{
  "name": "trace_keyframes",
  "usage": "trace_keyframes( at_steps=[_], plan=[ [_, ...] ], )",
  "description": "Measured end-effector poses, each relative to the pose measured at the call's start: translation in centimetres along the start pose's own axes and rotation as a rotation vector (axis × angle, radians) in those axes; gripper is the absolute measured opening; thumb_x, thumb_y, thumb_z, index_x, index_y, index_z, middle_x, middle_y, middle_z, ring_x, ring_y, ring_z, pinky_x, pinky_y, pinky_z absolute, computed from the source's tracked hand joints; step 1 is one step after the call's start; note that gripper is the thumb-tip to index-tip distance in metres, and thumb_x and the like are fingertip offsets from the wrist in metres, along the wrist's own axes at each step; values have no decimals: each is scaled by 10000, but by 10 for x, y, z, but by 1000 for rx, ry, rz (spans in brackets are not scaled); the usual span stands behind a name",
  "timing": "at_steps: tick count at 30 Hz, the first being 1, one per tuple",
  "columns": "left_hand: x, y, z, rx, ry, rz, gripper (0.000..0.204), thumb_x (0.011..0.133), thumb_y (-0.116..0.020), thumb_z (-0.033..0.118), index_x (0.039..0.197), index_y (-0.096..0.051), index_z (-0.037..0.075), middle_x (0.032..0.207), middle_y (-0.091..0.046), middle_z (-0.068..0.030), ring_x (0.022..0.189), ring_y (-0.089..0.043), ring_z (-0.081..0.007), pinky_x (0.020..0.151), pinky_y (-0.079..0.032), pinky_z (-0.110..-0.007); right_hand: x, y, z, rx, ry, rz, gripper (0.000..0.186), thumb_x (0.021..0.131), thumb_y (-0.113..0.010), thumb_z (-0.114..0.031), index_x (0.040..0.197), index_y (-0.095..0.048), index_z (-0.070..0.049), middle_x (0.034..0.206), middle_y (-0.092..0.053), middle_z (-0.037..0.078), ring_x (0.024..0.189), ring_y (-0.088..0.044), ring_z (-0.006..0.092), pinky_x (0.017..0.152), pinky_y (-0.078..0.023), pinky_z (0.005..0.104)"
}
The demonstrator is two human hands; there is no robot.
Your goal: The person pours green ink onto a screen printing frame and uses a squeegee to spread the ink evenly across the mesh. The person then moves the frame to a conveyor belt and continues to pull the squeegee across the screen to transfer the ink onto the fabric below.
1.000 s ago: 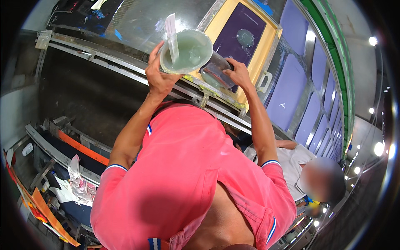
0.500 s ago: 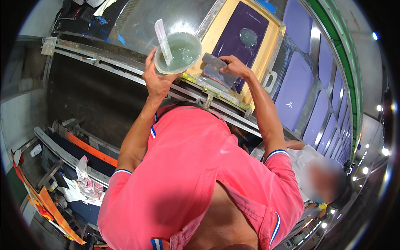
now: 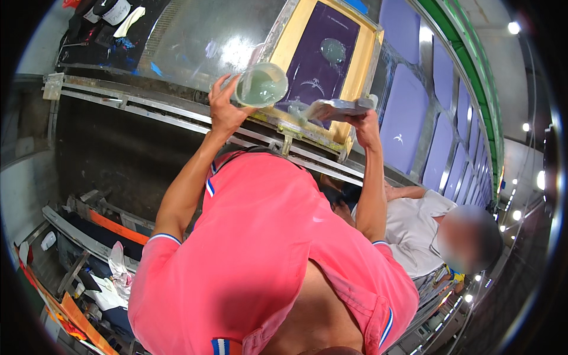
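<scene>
My left hand (image 3: 227, 109) grips a translucent plastic tub (image 3: 278, 74) by its left side and base. The tub is tipped, and grey-green gel (image 3: 260, 93) shows inside. In my right hand (image 3: 366, 126) is a squeegee (image 3: 338, 109), held raised and tilted over the near end of a screen printing frame (image 3: 289, 42). Wet gel coats the squeegee's blade. The frame has yellowish borders and a dark purple screen (image 3: 327, 31). On that screen lie a round gel blob (image 3: 333, 51) and a pale curved mark with a small figure. Whether a stirring stick stays in the tub is unclear.
A metal rail (image 3: 154, 94) runs along the table's near side. Purple printed panels (image 3: 402, 100) line the table to the right, beside a green beam (image 3: 467, 65). A person in a light shirt (image 3: 402, 231) is close on my right. Dark containers (image 3: 111, 10) stand far left.
My right hand has lifted the squeegee off the frame's near end and turned it, moving right. The tub in my left hand has tilted and shifted slightly right. A pale mark now shows on the screen.
</scene>
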State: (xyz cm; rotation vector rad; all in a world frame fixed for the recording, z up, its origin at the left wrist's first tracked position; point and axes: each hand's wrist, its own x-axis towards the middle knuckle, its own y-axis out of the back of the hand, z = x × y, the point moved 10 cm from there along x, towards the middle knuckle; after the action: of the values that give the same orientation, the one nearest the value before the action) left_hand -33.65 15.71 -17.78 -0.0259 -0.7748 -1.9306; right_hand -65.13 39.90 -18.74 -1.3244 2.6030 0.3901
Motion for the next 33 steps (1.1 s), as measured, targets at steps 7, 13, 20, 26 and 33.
trace_keyframes(
  at_steps=[7, 13, 20, 26, 33],
  plan=[
    [10, -39, 27, -5, -187, -110, 808, 593, -923, 378, 1280, -642, 58, 1258, -683, -90, 1282, -510, -307, 1067, -326, -485, -64, -7, -79, 312, 375, 173, 414, 762, -742, 149, 1096, -593, -46, 1083, -686, 96, 1067, -649, 210, 988, -513, 388],
    [18, -55, 67, -132, -216, -151, 788, 609, -905, 359, 1286, -640, 55, 1259, -683, -91, 1277, -518, -301, 1070, -322, -479, -104, -45, -149, -177, 646, 330, 266, 856, -701, 53, 1059, -558, -42, 1087, -710, 142, 1105, -657, 252, 1197, -294, 543],
    [27, -34, 99, -348, -160, -66, 813, 607, -924, 291, 1317, -628, 30, 1298, -645, -157, 1273, -552, -305, 1062, -370, -445, -172, -98, -180, -613, 1069, 569, 236, 955, -656, -226, 1096, -566, -60, 1135, -700, 169, 1124, -659, 353, 1161, -280, 651],
    [36, -12, 120, -494, -177, -41, 752, 613, -933, 221, 1274, -650, 2, 1347, -607, -208, 1267, -581, -347, 1067, -437, -427, -177, -100, -191, -702, 1148, 748, 284, 904, -686, -96, 1157, -567, -47, 1172, -686, 147, 1143, -650, 335, 1151, -313, 647],
    [42, 2, 104, -531, -247, 25, 850, 617, -921, 325, 1344, -612, 11, 1332, -610, -241, 1285, -568, -365, 1072, -406, -441, -131, -62, -170, -665, 985, 722, 370, 860, -700, 68, 1214, -644, -27, 1082, -725, 129, 1057, -683, 247, 1062, -458, 458]
  ],
)
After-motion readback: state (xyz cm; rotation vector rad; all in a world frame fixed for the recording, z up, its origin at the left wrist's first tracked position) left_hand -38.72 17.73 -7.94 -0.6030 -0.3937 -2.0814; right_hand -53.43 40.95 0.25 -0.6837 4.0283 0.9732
